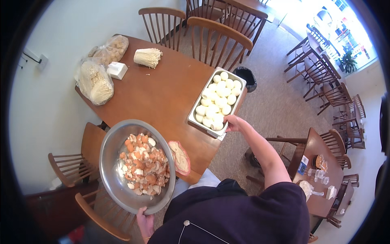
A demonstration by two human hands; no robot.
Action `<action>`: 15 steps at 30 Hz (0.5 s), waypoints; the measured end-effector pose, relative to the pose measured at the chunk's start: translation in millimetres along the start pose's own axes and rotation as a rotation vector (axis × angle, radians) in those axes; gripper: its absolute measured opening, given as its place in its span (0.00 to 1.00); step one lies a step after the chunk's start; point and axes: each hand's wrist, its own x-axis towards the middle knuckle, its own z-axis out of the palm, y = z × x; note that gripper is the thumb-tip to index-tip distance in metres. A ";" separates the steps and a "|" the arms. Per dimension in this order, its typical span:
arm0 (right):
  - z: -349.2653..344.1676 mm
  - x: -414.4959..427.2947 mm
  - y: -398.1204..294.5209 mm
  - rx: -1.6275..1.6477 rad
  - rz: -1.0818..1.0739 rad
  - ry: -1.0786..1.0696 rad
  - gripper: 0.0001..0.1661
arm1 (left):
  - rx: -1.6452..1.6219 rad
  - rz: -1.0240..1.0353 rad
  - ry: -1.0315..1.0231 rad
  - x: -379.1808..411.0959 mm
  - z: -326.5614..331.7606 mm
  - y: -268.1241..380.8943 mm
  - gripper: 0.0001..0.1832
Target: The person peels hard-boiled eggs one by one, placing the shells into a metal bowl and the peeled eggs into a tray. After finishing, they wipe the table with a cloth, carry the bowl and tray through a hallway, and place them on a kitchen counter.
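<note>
My left hand [145, 222] grips the near rim of a large steel bowl [111, 170]. Broken brown eggshells [147, 167] lie inside, and the bowl is tilted beside the table's left front edge. My right hand [234, 123] holds the near right corner of a rectangular steel pan [197, 123] full of peeled boiled eggs [221, 91]; its fingers are partly hidden behind the rim. The pan rests on the right end of the wooden table [158, 97]. Between bowl and pan, a cloth with a red edge [179, 157] lies on the table.
A bunch of enoki mushrooms [147, 58], a white tissue box [117, 70] and filled plastic bags [96, 80], [112, 50] are on the table's far left. Wooden chairs [219, 29] stand around it. A black-lined bin [246, 79] is beyond the pan. Another table [323, 183] holds glass jars.
</note>
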 end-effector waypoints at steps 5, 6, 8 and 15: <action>2.1 -18.5 -1.1 -0.071 -0.026 -0.055 0.28 | 0.043 -0.067 -0.038 0.7 14.8 5.1 0.20; 5.1 -24.1 1.8 -0.025 -0.030 -0.055 0.30 | 0.052 -0.072 -0.038 -0.7 22.6 6.7 0.19; 15.1 -42.7 4.3 -0.065 -0.047 -0.048 0.34 | 0.038 -0.054 -0.014 -2.1 31.5 7.2 0.17; 31.4 -58.4 39.2 0.071 -0.204 -0.069 0.39 | 0.062 -0.069 -0.043 1.7 45.1 21.3 0.15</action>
